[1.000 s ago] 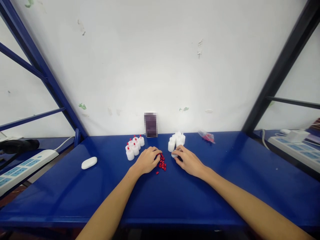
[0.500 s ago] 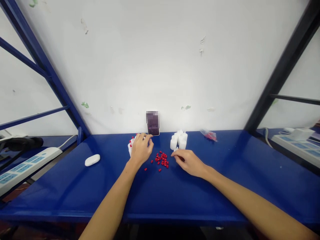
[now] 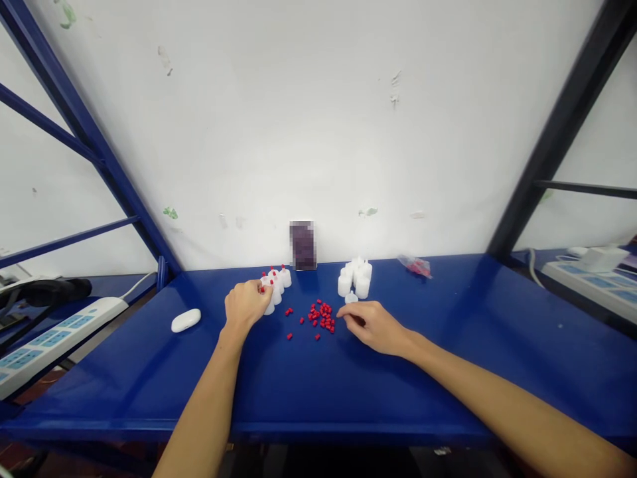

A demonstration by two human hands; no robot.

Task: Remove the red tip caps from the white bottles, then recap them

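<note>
Left of the red caps (image 3: 322, 315), capped bottles (image 3: 277, 287) stand upright, tips skyward; the left hand (image 3: 247, 302) is at the nearest, its grip unclear. Right of the caps, bare-tipped bottles (image 3: 355, 273) stand likewise; the right hand (image 3: 374, 326) curls beside the caps, grip hidden. Caps probably lie central for reach.

1. Wall (image 3: 298, 133): white, scuffed, with green patches.
2. Worktop (image 3: 448, 345): blue, glossy, set against the wall.
3. Left post (image 3: 114, 179): blue. Right post (image 3: 552, 139): dark. Both carry crossbars.
4. Floor (image 3: 12, 453): apparently reddish-brown; poorly visible.
</note>
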